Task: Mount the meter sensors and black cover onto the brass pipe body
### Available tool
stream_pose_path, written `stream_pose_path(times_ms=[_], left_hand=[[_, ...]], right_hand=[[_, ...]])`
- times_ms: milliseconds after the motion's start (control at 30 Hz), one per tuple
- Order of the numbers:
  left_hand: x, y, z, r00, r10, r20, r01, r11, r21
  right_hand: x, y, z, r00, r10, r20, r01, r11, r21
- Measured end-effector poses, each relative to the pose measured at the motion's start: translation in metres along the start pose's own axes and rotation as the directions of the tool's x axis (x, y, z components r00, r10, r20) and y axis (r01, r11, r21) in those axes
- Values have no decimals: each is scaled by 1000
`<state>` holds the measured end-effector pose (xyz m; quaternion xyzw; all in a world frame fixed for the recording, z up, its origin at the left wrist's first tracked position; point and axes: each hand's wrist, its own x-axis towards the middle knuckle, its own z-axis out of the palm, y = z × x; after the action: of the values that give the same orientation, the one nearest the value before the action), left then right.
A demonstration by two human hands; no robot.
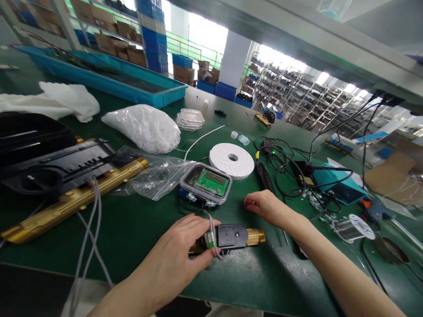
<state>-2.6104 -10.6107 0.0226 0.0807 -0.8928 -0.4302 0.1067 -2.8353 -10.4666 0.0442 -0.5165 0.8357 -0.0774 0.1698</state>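
Observation:
My left hand (185, 242) is closed around a brass pipe fitting with a black plastic housing (233, 236), lying level near the table's front. Grey cable and a small green connector (210, 239) sit between its thumb and fingers. Just behind is a clear-lidded meter case (206, 184) with a green circuit board inside; a grey cable runs down from it. My right hand (267, 208) rests on the green mat to the right of the fitting, its fingers curled; whether they hold anything is hidden. A thin metal tip (285, 237) shows below that wrist.
A white tape roll (218, 160) lies behind the case, beside a black-handled tool (264, 176) and tangled black cables. Left are longer brass pipes (82, 193) and plastic bags (145, 127). A solder spool (355, 228) and teal box (339, 182) stand right. A shelf overhangs the bench.

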Motion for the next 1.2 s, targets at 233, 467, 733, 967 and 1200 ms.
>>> stream_pose_path(times_ms=[233, 467, 733, 967, 1200], left_hand=[[-2, -2, 1, 1000, -11, 5, 10, 1000, 8], [0, 2, -1, 1000, -17, 22, 18, 1000, -11], [0, 0, -2, 999, -19, 29, 19, 1000, -2], [1, 4, -4, 999, 6, 38, -4, 999, -37], [2, 8, -6, 998, 8, 69, -4, 998, -58]], right_hand=[[6, 1, -2, 998, 20, 66, -19, 1000, -23], [13, 2, -1, 991, 116, 61, -114, 993, -32], [1, -15, -8, 994, 107, 12, -108, 986, 125], [-30, -79, -5, 994, -63, -85, 99, 839, 535], [-26, -99, 2, 999, 53, -4, -44, 864, 502]])
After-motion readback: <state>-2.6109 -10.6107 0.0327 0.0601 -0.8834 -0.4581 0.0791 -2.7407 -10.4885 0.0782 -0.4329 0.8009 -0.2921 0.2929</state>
